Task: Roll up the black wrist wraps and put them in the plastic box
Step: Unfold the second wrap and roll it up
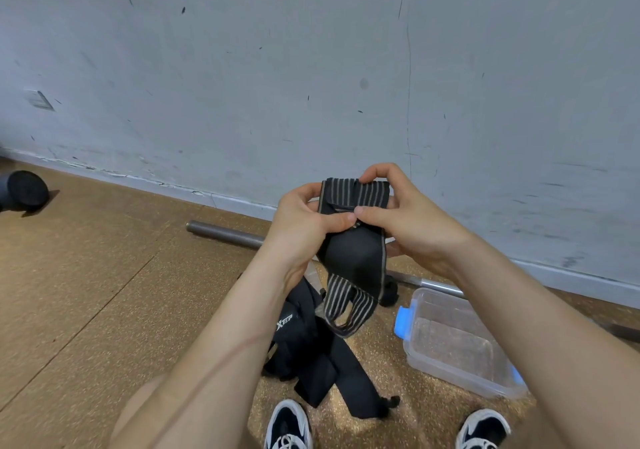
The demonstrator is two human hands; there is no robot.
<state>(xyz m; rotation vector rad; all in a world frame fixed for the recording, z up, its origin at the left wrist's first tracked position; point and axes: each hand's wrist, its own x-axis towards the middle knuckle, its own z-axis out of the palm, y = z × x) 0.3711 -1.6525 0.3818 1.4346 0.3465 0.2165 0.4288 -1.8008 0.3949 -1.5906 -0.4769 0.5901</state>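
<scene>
Black wrist wrap (353, 251) is held in mid-air by both hands, up and left of the plastic box (446, 369), not in it yet. Left hand (301, 226) grips the wrap's left edge, thumb across the front, fingers curled behind. Right hand (408, 226) pinches the top fold, thumb on the front next to the left thumb, forefinger hooked over the upper edge. Top end looks folded over once, striped side out, so rolling seems barely begun. Below the thumbs the band sags and the striped thumb loop (348, 313) dangles free. Judging by that droop: light, soft, elastic fabric, no stiffness, not fragile, not slippery, but likely to spring open if let go. Best hold is probably on the rolled core with thumbs pressing and the tail kept taut, then fingers round the whole roll to carry it. More black wraps (311, 355) lie in a loose heap on the floor (104, 292) just left of the box, one with white lettering. Box sits open, no lid on it, blue latch (401, 322) on its left end, nothing visible inside. Metal bar (225, 232) lies beyond the box, along the wall (311, 67). Two shoes (289, 424) are on the near side of the box, one off to its left.
</scene>
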